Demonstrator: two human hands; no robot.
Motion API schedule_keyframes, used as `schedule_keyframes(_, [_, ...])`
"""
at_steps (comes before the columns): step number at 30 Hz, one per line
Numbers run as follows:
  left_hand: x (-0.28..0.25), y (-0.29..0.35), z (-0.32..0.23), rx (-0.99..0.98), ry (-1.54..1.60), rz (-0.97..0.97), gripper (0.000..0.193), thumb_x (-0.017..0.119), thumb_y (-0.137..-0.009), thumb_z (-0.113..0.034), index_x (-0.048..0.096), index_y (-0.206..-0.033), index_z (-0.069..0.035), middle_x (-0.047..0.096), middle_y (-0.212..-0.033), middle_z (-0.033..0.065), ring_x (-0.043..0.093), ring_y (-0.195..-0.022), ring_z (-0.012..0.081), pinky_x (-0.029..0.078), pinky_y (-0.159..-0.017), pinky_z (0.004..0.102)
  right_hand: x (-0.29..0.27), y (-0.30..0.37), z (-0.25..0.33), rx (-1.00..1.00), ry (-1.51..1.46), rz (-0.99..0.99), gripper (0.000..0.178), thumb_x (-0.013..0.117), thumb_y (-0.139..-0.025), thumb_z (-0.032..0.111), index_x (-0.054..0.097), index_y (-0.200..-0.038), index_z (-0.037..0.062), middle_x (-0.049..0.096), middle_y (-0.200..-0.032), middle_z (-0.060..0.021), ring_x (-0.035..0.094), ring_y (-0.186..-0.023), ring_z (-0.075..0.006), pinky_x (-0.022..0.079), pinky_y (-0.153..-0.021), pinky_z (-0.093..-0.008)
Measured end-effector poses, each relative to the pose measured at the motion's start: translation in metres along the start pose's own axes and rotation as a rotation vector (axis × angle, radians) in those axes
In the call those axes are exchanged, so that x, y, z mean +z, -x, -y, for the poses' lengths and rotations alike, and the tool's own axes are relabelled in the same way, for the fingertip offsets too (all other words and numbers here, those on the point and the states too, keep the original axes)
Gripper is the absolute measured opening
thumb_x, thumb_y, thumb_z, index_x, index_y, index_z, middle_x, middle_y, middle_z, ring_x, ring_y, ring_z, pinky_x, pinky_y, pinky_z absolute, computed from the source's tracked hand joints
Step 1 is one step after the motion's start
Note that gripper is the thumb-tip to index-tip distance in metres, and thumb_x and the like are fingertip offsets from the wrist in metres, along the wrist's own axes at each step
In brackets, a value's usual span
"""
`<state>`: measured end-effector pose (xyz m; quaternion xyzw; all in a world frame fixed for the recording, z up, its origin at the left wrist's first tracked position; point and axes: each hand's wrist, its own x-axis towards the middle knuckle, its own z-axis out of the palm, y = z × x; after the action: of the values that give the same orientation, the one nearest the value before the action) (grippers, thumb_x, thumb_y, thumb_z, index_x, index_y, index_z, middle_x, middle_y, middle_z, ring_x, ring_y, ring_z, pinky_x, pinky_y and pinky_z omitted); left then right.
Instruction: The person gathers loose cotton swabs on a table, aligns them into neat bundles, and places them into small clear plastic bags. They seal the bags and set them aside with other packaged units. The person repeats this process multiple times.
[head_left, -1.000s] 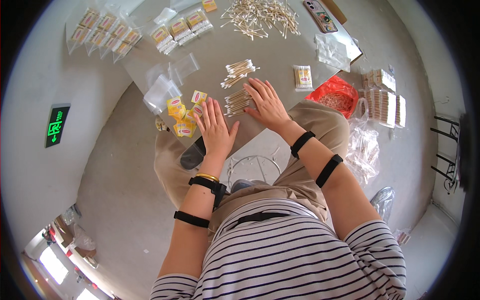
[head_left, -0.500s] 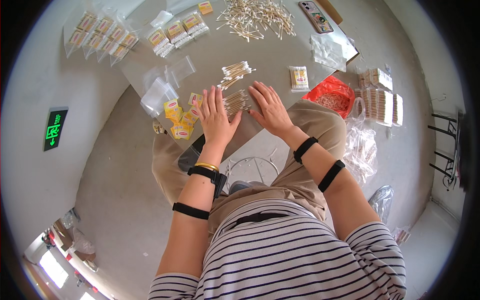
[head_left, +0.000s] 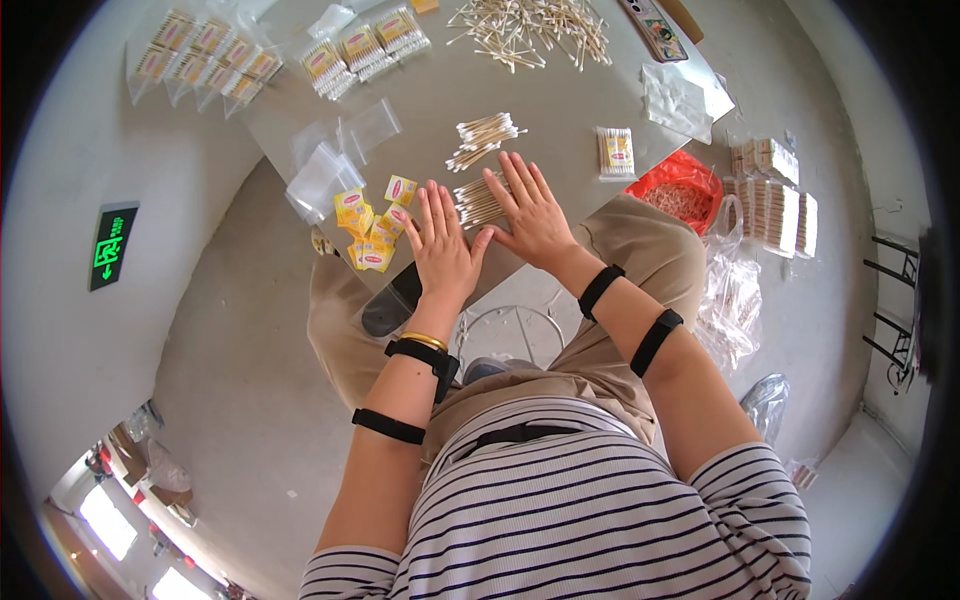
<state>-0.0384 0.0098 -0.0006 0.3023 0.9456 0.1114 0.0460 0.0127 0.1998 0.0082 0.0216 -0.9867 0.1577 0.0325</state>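
Observation:
A flat row of cotton swabs (head_left: 477, 203) lies on the grey table between my two hands. Along its left side rests my left hand (head_left: 443, 246), fingers stretched out. My right hand (head_left: 532, 218) lies flat with straight fingers against the right end of the row, and the thumbs nearly meet below it. Just beyond sits a second small pile of cotton swabs (head_left: 484, 137). Left of my left hand are several yellow cards (head_left: 373, 228), one card (head_left: 400, 190) lying apart. A filled packet of swabs (head_left: 616, 153) is to the right.
Empty clear bags (head_left: 325, 178) lie at the left, filled packets (head_left: 365, 50) behind them. A large heap of loose swabs (head_left: 535, 30) and a phone (head_left: 655, 28) are at the far side. A red bag (head_left: 690, 190) and stacked swab bundles (head_left: 770, 210) stand beyond the right edge.
My right hand has moved in leftward against the swab row, closing the gap between my hands. The whole view has shifted slightly.

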Motion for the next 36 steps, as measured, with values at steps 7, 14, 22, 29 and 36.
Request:
schedule_keyframes(7, [0.005,-0.002,-0.006,0.0,0.085,-0.034,0.1,0.032,-0.106,-0.069,0.017,-0.165,0.01,0.011,-0.176,0.0259,0.004,-0.165,0.0359,-0.005,-0.13,0.0608,0.019,-0.001,0.011,-0.029,-0.019,-0.064,0.09,0.054,-0.1,0.062,0.026,-0.168,0.0089,0.019,-0.173,-0.026,0.015,-0.163,-0.0405,0.014,-0.132,-0.054])
schedule_keyframes(14, [-0.006,-0.006,0.0,0.103,0.049,-0.004,0.089,0.031,-0.108,-0.065,0.017,-0.17,-0.002,0.014,-0.178,0.0159,0.007,-0.166,0.0305,-0.002,-0.129,0.0614,0.011,-0.003,0.013,-0.017,0.024,-0.013,0.09,0.052,-0.101,0.063,0.025,-0.169,0.0096,0.018,-0.174,-0.0253,0.014,-0.163,-0.0396,0.013,-0.132,-0.0531])
schedule_keyframes(22, [-0.008,-0.007,-0.001,0.137,0.061,0.036,0.088,0.031,-0.109,-0.064,0.016,-0.17,-0.004,0.016,-0.178,0.0146,0.01,-0.165,0.0313,-0.003,-0.129,0.0619,0.012,0.0,0.016,-0.004,0.056,-0.001,0.092,0.051,-0.101,0.065,0.023,-0.17,0.0109,0.017,-0.175,-0.0246,0.014,-0.164,-0.038,0.014,-0.133,-0.0519])
schedule_keyframes(29, [-0.04,-0.004,0.015,-0.01,0.156,-0.202,0.073,0.045,-0.109,-0.045,0.029,-0.166,-0.002,0.024,-0.175,0.0142,0.015,-0.164,0.0346,-0.002,-0.129,0.063,0.007,-0.003,0.016,0.019,0.083,0.034,0.095,0.052,-0.099,0.069,0.023,-0.169,0.0117,0.016,-0.175,-0.0231,0.014,-0.163,-0.0373,0.015,-0.133,-0.0508])
schedule_keyframes(36, [-0.051,0.002,0.03,0.041,0.035,-0.006,0.053,0.06,-0.103,-0.032,0.055,-0.152,-0.012,0.039,-0.167,0.0109,0.024,-0.161,0.0335,0.009,-0.129,0.0641,0.006,-0.003,0.017,0.017,0.055,0.019,0.095,0.055,-0.099,0.067,0.024,-0.169,0.0111,0.016,-0.175,-0.0229,0.015,-0.163,-0.0371,0.015,-0.133,-0.0506])
